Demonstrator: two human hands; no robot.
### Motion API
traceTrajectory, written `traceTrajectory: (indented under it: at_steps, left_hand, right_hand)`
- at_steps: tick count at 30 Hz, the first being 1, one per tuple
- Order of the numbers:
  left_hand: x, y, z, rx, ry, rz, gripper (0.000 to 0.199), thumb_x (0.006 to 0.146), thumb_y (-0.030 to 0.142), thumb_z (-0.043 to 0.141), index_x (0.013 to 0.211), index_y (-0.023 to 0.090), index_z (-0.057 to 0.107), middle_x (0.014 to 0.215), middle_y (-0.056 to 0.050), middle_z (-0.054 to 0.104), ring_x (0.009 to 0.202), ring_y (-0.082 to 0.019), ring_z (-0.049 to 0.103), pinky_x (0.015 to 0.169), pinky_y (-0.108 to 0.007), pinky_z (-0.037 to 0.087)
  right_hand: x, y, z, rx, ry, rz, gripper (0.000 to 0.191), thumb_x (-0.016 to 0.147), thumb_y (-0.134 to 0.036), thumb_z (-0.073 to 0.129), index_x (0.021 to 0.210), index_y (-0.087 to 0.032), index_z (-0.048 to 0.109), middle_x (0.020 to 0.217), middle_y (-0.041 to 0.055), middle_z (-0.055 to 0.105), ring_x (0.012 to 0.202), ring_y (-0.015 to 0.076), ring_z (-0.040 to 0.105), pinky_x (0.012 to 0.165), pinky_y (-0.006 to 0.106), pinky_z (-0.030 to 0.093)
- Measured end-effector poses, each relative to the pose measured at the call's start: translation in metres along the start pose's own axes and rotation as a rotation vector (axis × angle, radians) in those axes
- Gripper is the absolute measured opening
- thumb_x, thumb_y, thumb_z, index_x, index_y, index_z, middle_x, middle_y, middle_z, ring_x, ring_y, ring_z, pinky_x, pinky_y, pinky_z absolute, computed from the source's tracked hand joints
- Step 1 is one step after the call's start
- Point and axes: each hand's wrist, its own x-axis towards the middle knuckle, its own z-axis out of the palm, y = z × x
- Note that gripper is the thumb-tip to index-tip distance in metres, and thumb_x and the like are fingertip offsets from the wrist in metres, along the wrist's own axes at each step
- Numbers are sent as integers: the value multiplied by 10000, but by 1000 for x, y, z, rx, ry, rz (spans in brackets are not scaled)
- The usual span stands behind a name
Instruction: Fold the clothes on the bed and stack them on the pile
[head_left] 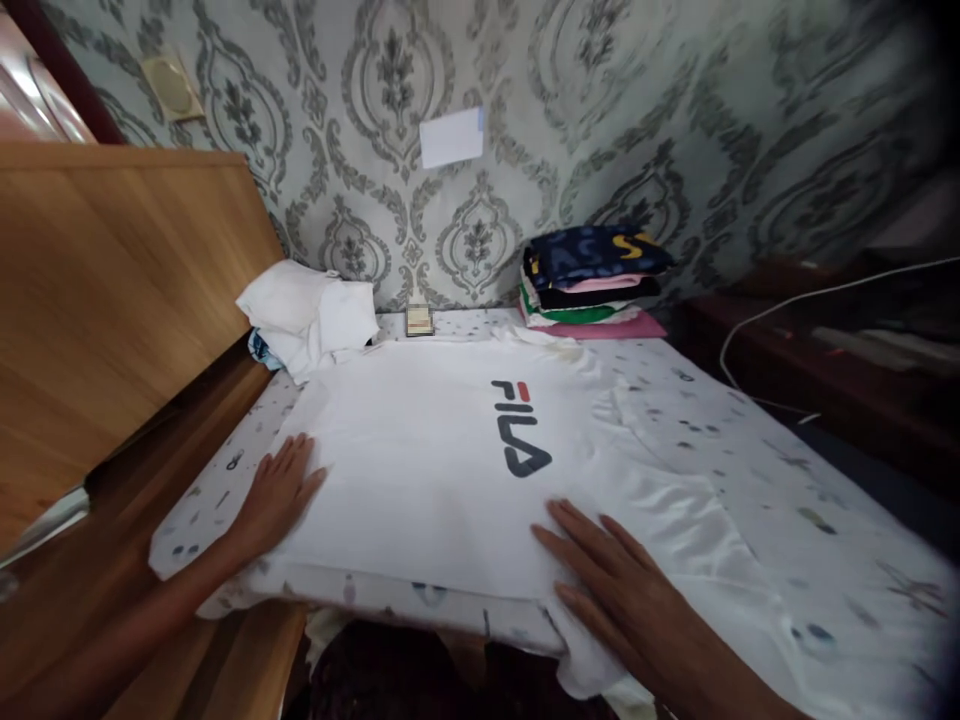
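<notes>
A white T-shirt (420, 470) with dark and red FILA lettering lies spread sideways on a patterned white cover, its collar and sleeves toward the right. My left hand (281, 495) rests flat on the shirt's left edge, near the hem, fingers apart. On the near right part of the shirt lies my right hand (604, 575), palm down with fingers spread, just below the lettering. Neither hand holds anything. Wrinkles run through the shirt's right side, while the middle is mostly smooth.
Crumpled white clothes (311, 315) sit at the back left, beside a wooden panel (120, 300). A small box (419, 320) stands by the wall. Folded clothes (596, 275) are stacked at the back right. A white cable (795, 292) hangs at the right.
</notes>
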Motion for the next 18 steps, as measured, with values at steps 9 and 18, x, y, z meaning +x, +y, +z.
traceTrajectory:
  at_steps: [9,18]
  left_hand:
    - [19,-13,-9,77,68,-29,603,970,492,213,1404,177,489,1540,-159,474,1479,-325,354,1186,-568,301]
    - [148,67,-38,-10,32,42,435,970,348,318,1315,175,520,1407,-131,574,1291,-263,551,1005,-383,508]
  right_hand:
    - [77,78,-31,27,-177,156,451,1038,-384,388,1459,-276,508,1574,111,431,1478,273,354,1176,581,315]
    - [199,175,-38,-190,-168,498,365,975,-199,422,1284,-119,600,1310,191,615,1245,282,557,986,404,468]
